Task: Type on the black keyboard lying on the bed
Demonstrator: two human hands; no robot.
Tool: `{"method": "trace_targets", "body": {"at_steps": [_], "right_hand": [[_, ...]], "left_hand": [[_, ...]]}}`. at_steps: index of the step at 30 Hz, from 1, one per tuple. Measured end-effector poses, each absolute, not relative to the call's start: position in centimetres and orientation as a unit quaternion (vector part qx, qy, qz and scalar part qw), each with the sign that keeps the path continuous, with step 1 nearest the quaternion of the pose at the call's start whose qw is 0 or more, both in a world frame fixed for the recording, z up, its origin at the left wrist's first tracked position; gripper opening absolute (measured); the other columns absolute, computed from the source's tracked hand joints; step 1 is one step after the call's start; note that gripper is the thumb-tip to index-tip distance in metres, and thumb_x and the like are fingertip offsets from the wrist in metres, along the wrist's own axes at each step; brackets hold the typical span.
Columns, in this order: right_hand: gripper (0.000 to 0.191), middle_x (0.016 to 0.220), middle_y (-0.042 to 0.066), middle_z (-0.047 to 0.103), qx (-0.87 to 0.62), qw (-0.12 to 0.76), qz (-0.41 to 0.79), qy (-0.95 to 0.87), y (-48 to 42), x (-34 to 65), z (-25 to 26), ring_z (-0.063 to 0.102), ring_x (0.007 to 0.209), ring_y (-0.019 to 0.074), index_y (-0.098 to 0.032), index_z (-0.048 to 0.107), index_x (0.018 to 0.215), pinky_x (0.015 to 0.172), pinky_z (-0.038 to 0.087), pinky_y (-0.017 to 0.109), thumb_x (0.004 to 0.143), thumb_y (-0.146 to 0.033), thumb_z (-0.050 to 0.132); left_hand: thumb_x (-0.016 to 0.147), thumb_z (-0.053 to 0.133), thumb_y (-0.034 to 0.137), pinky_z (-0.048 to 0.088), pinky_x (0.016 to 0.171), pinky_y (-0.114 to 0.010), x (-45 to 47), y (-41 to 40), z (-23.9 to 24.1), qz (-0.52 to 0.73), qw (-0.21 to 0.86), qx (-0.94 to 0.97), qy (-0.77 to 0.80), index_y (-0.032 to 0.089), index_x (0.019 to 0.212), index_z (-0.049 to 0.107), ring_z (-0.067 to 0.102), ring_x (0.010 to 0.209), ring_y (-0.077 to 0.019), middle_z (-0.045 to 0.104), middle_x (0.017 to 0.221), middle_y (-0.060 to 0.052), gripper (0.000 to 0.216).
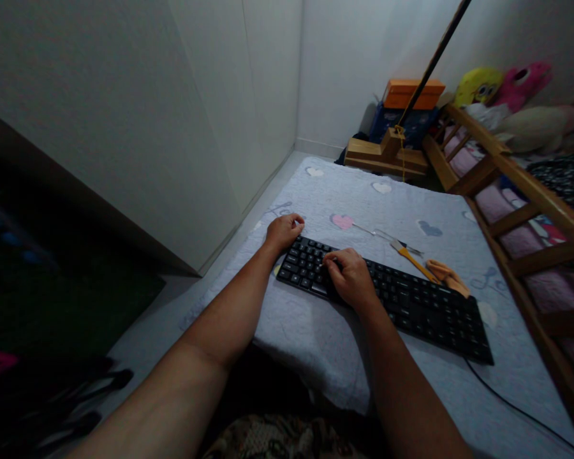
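Observation:
A black keyboard (pixel 411 299) lies at a slant on the cloth-covered surface, its cable running off to the lower right. My right hand (pixel 351 274) is over its left half, fingers curled into a pinch above the keys. Anything in that pinch is too small to make out. Beside the far left corner of the keyboard is my left hand (pixel 283 231), its thumb and fingers bent together; what they hold, if anything, cannot be seen. Behind the keyboard lie a brush (pixel 414 260) with an orange-yellow handle, a thin metal tool (pixel 363 228) and a folded brown cloth (pixel 447 277).
A pale quilted cover (pixel 316 331) with hearts is under everything. Along the right runs a wooden rail (pixel 530 172) with bedding and plush toys behind it. A pale cabinet (pixel 210 127) stands at left. At the back are a wooden stand (pixel 387 150) and an orange box (pixel 411 94).

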State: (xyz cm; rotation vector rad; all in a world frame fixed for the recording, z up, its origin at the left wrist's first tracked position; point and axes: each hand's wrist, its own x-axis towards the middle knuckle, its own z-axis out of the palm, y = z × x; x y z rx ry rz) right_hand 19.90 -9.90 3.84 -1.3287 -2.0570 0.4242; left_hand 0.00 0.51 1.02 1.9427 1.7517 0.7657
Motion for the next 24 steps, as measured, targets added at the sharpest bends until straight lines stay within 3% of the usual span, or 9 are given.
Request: {"method": "trace_targets", "body": {"at_steps": [24], "right_hand": [[0.019, 0.087, 0.005, 0.071, -0.497, 0.319, 0.171, -0.789, -9.93, 19.48, 3.78, 0.059, 0.089, 0.0230, -0.022, 0.069, 0.086, 0.084, 0.044, 0.038, 0.087, -0.016, 0.051]], "left_hand": [[0.083, 0.054, 0.033, 0.038, 0.062, -0.025, -0.06, 0.70, 0.75, 0.279, 0.204, 0.701, 0.624, 0.021, 0.098, 0.071, 0.058, 0.071, -0.0143, 0.066, 0.076, -0.001, 0.025]]}}
